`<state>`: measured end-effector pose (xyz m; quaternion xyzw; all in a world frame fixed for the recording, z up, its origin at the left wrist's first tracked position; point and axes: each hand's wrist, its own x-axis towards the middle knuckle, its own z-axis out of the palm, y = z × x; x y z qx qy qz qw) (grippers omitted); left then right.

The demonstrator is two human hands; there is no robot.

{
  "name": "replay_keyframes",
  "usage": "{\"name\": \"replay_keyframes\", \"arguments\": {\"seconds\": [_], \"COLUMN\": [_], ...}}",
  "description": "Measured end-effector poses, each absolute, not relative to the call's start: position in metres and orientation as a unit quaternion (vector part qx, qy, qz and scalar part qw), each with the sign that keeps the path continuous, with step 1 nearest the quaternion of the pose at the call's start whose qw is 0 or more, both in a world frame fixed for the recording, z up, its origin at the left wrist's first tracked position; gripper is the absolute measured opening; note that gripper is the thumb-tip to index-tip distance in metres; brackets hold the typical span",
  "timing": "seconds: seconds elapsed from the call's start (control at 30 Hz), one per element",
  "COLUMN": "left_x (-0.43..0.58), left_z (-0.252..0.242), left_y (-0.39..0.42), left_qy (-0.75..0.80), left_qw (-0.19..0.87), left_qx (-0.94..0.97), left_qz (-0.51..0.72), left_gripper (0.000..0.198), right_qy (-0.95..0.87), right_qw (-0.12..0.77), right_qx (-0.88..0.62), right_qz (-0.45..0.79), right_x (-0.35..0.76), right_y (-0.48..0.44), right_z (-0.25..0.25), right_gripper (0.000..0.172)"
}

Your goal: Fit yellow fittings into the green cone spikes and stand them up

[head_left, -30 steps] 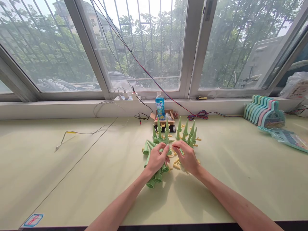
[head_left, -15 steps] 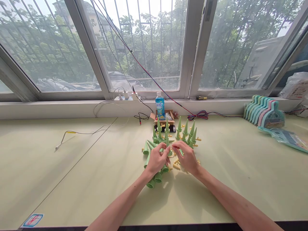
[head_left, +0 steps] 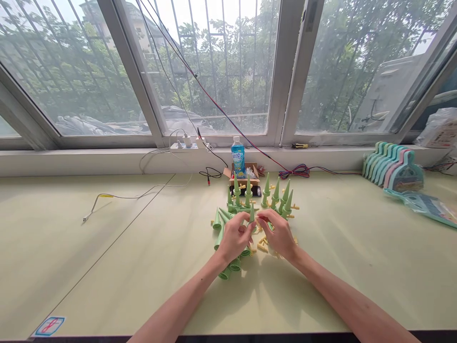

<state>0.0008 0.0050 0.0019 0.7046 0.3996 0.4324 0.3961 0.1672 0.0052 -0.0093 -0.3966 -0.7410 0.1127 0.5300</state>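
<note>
My left hand is closed round a green plastic cone-shaped spike, whose tip points up. Close beside it, my right hand pinches a small yellow piece against the spike's side; fingers partly hide it. Loose green cones lie under and left of my left hand, some with their hollow ends toward me. Several yellow valve-like pieces lie between my wrists. Behind my hands, green spikes with yellow pieces fitted stand upright in two groups.
A blue bottle stands by a small cardboard box, with a dark phone-like object in front. Coiled red and black wire lies behind. Pastel plastic scoop-like items stand at the right. A cable crosses the left tabletop.
The green spike in my left hand has shifted slightly right and lower. My right hand stays close to it, still pinching. The view has moved very slightly.
</note>
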Motion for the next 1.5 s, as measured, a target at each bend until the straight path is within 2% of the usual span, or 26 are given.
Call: {"name": "replay_keyframes", "arguments": {"seconds": [0.4,1.5], "left_x": [-0.0017,-0.0006], "left_z": [0.0019,0.0046], "left_y": [0.0082,0.0086], "left_qy": [0.366,0.396], "left_qw": [0.303,0.302], "left_qx": [0.783,0.767], "left_qz": [0.402,0.404], "left_gripper": [0.026,0.020], "right_qy": [-0.728,-0.717], "right_qw": [0.552,0.561], "right_qx": [-0.387,-0.380], "right_qz": [0.123,0.164], "right_x": [0.1681,0.1660], "right_y": [0.0067,0.0059], "right_z": [-0.0098,-0.0121], "right_gripper": [0.010,0.013]}}
